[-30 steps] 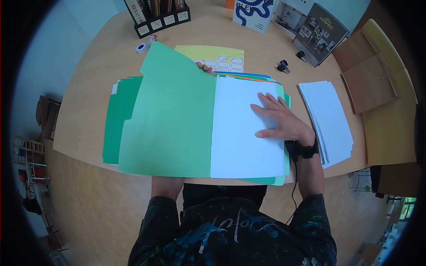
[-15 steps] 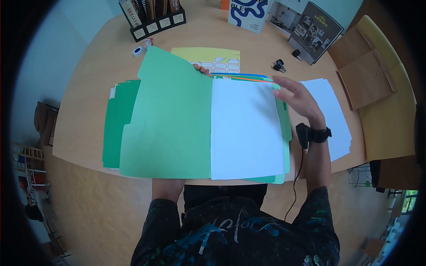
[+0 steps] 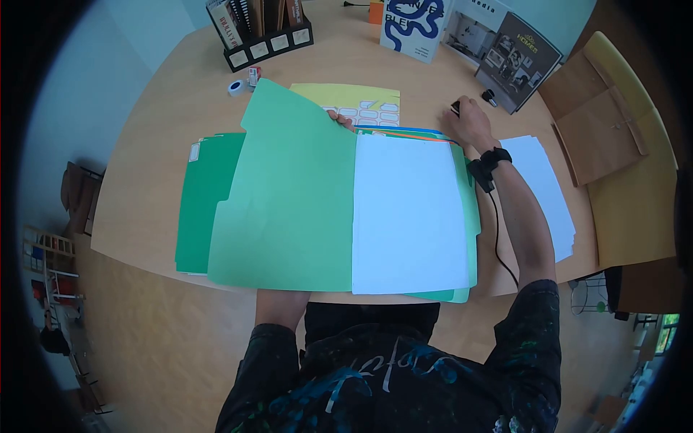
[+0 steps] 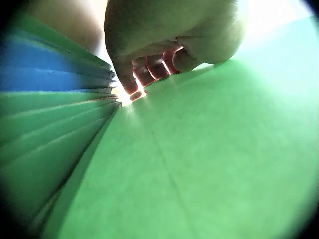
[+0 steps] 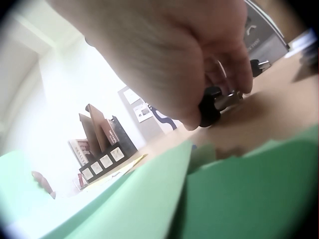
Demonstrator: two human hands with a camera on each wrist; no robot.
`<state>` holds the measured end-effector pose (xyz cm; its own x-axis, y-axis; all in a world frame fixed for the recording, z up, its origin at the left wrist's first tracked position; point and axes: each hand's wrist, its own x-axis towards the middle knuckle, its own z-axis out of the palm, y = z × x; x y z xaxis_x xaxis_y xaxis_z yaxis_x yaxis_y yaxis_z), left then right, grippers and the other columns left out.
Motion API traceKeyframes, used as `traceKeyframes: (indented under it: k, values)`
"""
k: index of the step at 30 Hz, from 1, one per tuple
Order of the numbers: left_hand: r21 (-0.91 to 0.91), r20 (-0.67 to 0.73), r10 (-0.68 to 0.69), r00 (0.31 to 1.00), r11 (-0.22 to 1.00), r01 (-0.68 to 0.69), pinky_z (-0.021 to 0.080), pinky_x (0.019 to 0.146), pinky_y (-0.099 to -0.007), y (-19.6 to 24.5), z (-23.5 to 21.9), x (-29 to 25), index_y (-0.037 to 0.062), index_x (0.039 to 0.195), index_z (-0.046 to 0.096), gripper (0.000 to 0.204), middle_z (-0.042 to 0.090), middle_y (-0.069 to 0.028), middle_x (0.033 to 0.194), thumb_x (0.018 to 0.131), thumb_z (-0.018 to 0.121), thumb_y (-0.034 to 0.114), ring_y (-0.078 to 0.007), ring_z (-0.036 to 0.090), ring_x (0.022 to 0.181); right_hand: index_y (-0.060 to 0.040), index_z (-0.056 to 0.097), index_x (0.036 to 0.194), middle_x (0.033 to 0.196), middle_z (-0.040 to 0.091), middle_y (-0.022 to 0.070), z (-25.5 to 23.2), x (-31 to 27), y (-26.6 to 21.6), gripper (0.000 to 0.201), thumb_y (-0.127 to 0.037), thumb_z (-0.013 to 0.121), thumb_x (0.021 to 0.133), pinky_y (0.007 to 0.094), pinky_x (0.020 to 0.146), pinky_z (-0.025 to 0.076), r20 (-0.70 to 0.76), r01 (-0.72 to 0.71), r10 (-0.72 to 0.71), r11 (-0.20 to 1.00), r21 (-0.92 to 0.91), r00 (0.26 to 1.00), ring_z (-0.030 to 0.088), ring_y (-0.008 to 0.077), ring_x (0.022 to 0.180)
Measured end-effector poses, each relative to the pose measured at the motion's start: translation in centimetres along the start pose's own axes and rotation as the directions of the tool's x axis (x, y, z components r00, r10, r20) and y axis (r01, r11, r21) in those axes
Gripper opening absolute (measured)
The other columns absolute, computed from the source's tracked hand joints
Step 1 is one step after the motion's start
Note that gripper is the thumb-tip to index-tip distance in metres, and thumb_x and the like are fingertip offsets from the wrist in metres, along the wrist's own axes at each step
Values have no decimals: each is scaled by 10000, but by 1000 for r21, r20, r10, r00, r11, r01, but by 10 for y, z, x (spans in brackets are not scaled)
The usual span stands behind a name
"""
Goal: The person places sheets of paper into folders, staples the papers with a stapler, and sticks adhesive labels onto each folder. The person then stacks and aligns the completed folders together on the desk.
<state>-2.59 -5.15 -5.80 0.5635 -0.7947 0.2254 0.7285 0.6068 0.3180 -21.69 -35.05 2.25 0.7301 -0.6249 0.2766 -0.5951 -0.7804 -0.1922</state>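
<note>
Black clip [image 5: 209, 107]: at 1 o'clock from the white paper [image 3: 410, 213], beyond the top edge of the green folder; we cannot tell whether it has left the bench [image 3: 155, 137].
Right grip [image 3: 471, 124]: our thumb and fingers pinch the clip, thumb at its black body, fingertips at its silver end.
What just changed: a second ago our right fingers lay spread on the paper; now they have crossed to the clip.
What that means: we judge that the smoothing is over and the clip is the matter in hand; the paper lies unpressed and might slip if the folder is jogged.
Green folder [image 3: 289, 195]: open, its cover raised at the paper's 9 o'clock.
Left grip [image 4: 174, 32]: fingers curled over the cover's top edge near the fold, holding it.
Second clip [image 3: 489, 98]: also at 1 o'clock, untouched.
Paper stack [image 3: 538, 195]: at 3 o'clock.
Dark green folders [image 3: 206, 206]: at 9 o'clock, partly under the cover.
Brown envelope [image 3: 599, 137]: at 2 o'clock.
</note>
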Motion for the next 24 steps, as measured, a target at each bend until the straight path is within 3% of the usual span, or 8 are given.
traceKeyframes:
  k: [2, 4, 6, 10, 13, 16, 21, 24]
  values:
    - [-2, -4, -6, 1000, 1000, 6, 393, 1109, -485, -1, 0, 1, 40, 1134, 566, 349, 568, -130, 1095, 990, 599, 355, -292, 541, 1131, 23, 654, 1077, 1108, 675, 219, -14, -4, -27, 457, -396, 708, 901, 462, 909, 524, -36, 45, -42, 996, 80, 998, 650, 379, 1052]
    - [-8, -11, -14, 1000, 1000, 14, 395, 1107, -484, -5, -1, 1, 40, 1134, 566, 347, 568, -129, 1094, 991, 598, 354, -292, 541, 1130, 14, 678, 1087, 1071, 701, 209, -37, -22, -73, 471, -395, 750, 865, 447, 912, 522, 110, 175, -248, 877, 448, 962, 670, 366, 995]
    - [-10, -16, -25, 1000, 1000, 25, 397, 1106, -483, -8, -2, 1, 40, 1133, 566, 345, 568, -129, 1094, 992, 597, 353, -291, 542, 1129, 39, 652, 1199, 1125, 702, 233, -40, -35, -108, 488, -298, 780, 870, 395, 888, 536, 176, 292, -411, 835, 466, 895, 695, 330, 986]
    - [8, -15, -35, 999, 999, 35, 400, 1103, -481, -1, 3, 7, 40, 1131, 566, 341, 568, -129, 1093, 994, 595, 351, -290, 543, 1127, 17, 678, 1194, 1086, 719, 215, -29, -42, -142, 503, -324, 800, 845, 392, 881, 537, 214, 388, -505, 821, 419, 836, 700, 317, 968]
    - [20, -27, -41, 999, 999, 42, 403, 1101, -480, 7, 3, 7, 40, 1130, 566, 338, 568, -129, 1092, 995, 593, 349, -290, 544, 1126, -2, 691, 1195, 1048, 731, 201, -29, -42, -148, 524, -347, 817, 822, 384, 869, 541, 260, 339, -431, 880, 333, 864, 705, 299, 959]
    - [14, -41, -44, 998, 999, 44, 405, 1098, -478, 8, -1, 6, 40, 1128, 566, 335, 568, -128, 1092, 997, 592, 348, -289, 545, 1124, 4, 696, 1177, 1036, 738, 184, -32, -37, -125, 520, -361, 815, 825, 364, 854, 545, 136, 277, -336, 902, 332, 932, 707, 284, 954]
    - [-23, -63, -30, 998, 999, 29, 410, 1095, -476, -1, -7, 4, 41, 1126, 567, 331, 568, -128, 1091, 999, 589, 345, -287, 546, 1122, 9, 684, 1192, 1038, 739, 151, -12, -15, -28, 555, -382, 823, 823, 337, 844, 544, 27, 37, -48, 944, 328, 998, 707, 232, 923]
    - [-32, -71, -23, 997, 999, 21, 412, 1093, -474, -2, -7, 8, 41, 1125, 567, 328, 568, -128, 1090, 1001, 587, 343, -287, 547, 1121, -2, 690, 1164, 1036, 738, 168, 14, -3, 33, 521, -365, 816, 811, 375, 870, 544, -62, -84, 111, 937, 338, 992, 713, 291, 958]
